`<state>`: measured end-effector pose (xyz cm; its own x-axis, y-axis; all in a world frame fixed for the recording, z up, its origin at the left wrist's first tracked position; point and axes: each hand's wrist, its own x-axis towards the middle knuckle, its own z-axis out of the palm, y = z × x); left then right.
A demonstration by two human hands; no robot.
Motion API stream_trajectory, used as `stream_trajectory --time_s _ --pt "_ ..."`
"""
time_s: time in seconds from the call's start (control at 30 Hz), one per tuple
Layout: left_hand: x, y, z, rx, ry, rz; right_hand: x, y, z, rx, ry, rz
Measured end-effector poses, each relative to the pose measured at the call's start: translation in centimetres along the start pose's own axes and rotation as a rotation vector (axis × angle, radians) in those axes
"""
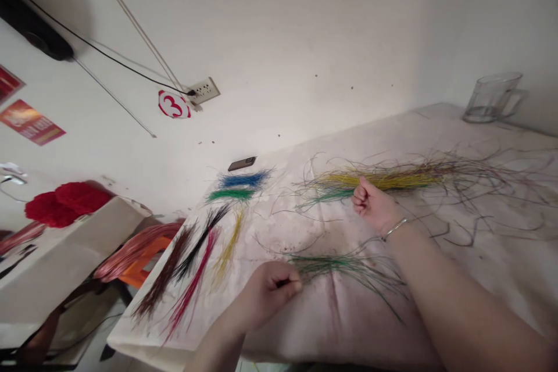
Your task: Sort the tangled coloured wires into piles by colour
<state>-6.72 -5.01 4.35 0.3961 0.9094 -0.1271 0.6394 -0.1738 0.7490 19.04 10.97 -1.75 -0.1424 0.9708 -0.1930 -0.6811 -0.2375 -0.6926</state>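
My left hand [272, 293] is closed, thumb against curled fingers, beside the left end of a loose bunch of thin green wires [335, 263]. Whether any wire is pinched in it, I cannot tell. Farther right, my right hand [372, 203] is also closed, with a bracelet [394, 228] at its wrist. It is at the near side of a long bundle of yellow wires [401, 180]; anything in its fingers is too small to make out. Green strands [329, 197] lie along that bundle, and dark, tangled wire ends [475, 171] spread out at its right.
Sorted wire bunches lie leftward: blue [246, 179], green [231, 194], black [203, 244], brown [165, 273], red [194, 285] and yellow [230, 247]. A phone [242, 164] and a glass mug [490, 99] stand near the wall. Pinkish strands [135, 250] hang over an orange stool [146, 261].
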Motion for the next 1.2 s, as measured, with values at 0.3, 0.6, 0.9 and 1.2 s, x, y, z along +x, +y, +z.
stream_trajectory --time_s 0.3,0.6,0.9,1.2 --pt "1.3 -1.7 1.6 0.564 0.114 0.054 0.4 1.0 -0.1 -0.095 0.068 0.039" --pt "6.7 -0.3 -1.4 0.601 0.300 0.147 1.0 2.3 0.0 -0.372 0.112 -0.041" --pt "17.2 -2.4 -0.5 0.905 0.217 0.090 0.7 2.9 1.1 -0.793 0.058 -0.104" --pt "18.0 -1.9 -1.0 0.982 0.231 0.067 2.0 3.3 1.1 -1.092 -0.002 -0.164"
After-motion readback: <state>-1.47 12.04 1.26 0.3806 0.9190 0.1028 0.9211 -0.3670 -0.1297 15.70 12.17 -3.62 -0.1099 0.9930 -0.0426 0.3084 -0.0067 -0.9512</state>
